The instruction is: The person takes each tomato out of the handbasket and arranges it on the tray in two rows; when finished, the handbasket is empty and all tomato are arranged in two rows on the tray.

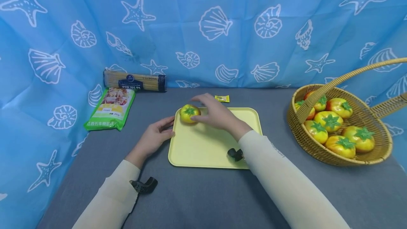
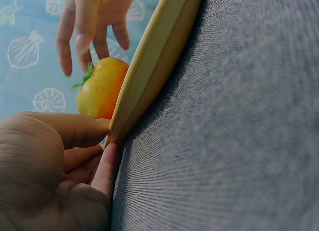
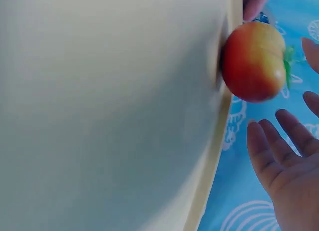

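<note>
A yellow-and-red tomato (image 1: pixel 188 113) with a green leafy top sits in the far left corner of a pale yellow rectangular tray (image 1: pixel 203 147). My left hand (image 1: pixel 153 138) pinches the tray's left rim; in the left wrist view the thumb of that hand (image 2: pixel 50 166) lies over the rim and a finger is under it. Above the tray, my right hand (image 1: pixel 217 113) hovers by the tomato. The right wrist view shows its fingers spread, with a gap between the hand (image 3: pixel 299 176) and the tomato (image 3: pixel 254 61).
On the right stands a wicker basket (image 1: pixel 297 135) with a tall handle, holding several similar tomatoes (image 1: pixel 330 121). A small yellow packet (image 1: pixel 222 98) lies behind the tray. At the back left are a spaghetti pack (image 1: pixel 143 81) and a green food bag (image 1: pixel 111 109). Blue shell-patterned cloth (image 1: pixel 178 20) hangs behind.
</note>
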### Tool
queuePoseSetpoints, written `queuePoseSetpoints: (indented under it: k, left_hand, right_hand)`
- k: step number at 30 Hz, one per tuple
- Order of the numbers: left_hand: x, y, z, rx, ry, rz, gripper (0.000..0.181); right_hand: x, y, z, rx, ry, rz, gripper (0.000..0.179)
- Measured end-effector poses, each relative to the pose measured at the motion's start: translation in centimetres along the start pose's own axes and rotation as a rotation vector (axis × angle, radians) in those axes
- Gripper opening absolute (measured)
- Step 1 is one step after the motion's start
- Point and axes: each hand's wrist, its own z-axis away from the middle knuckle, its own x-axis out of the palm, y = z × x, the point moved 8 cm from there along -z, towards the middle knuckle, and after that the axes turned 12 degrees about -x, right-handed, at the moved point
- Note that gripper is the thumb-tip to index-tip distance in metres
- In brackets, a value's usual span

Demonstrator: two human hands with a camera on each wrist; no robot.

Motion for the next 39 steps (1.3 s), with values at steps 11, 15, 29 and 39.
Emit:
queuePoseSetpoints:
  k: [11,15,29,39]
  left_hand:
    - [-0.2,-0.1,0.1,-0.005,0.013,-0.021,0.065]
    - [-0.2,-0.2,0.0,-0.011,0.014,-0.031,0.066]
    - [-0.3,-0.4,-0.1,-0.033,0.019,-0.028,0.067]
    - [-0.2,-0.4,-0.2,-0.045,0.027,-0.042,0.067]
  right_hand:
    - [-1.8,-0.4,3.2,-0.017,0.056,-0.235,0.067]
    - [-1.9,-0.6,4.6,-0.031,0.088,-0.373,0.058]
    - [-4.1,-2.4,9.5,-0.143,0.186,-0.711,0.072]
    - [-6.2,-3.8,12.9,-0.271,0.173,-0.731,0.061]
